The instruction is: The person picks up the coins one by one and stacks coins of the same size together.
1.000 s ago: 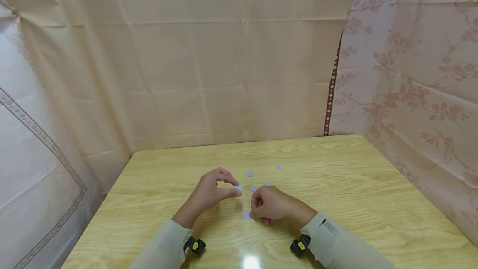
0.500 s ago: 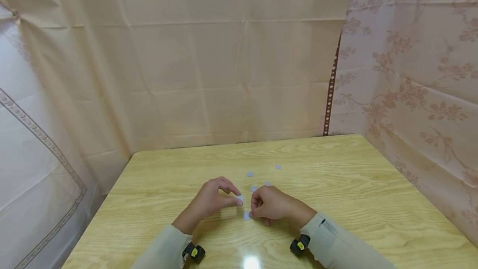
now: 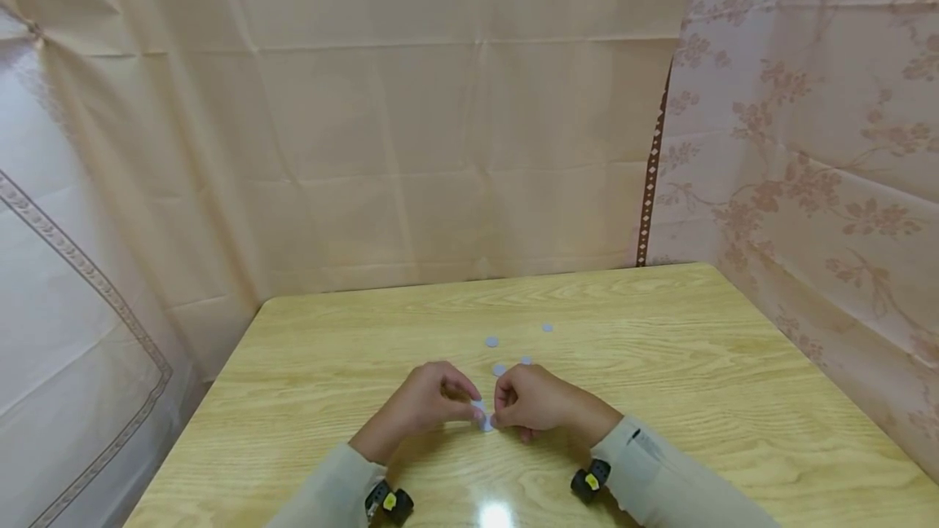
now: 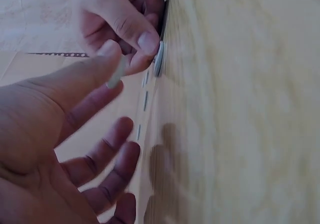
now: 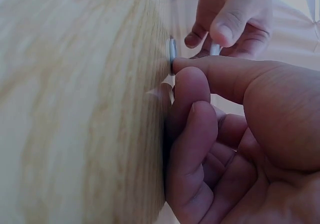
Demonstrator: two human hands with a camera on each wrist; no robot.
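Observation:
Between thumb and index finger, my left hand (image 3: 429,398) pinches a small white disc (image 4: 116,73), tilted and raised above the table. Its other fingers are spread and loosely bent. Just below and to the right, another white disc (image 5: 172,54) lies flat on the wood; its edge looks layered, but I cannot tell whether it is a stack. My right hand (image 3: 539,402) rests on the table with fingers curled, its thumb and index fingertip holding that lower disc at its right edge. In the right wrist view the raised disc (image 5: 215,49) is partly hidden by the left fingers.
Several loose white discs lie farther back on the wood-grain table (image 3: 330,332), among them one disc (image 3: 491,342) and a distant disc (image 3: 547,328). Beige cloth (image 3: 440,145) hangs behind the table, and flowered cloth (image 3: 829,186) hangs to the right.
My left hand has come down and toward me, slightly right, bringing its pinched disc close to the lower disc. The right hand has stayed in place.

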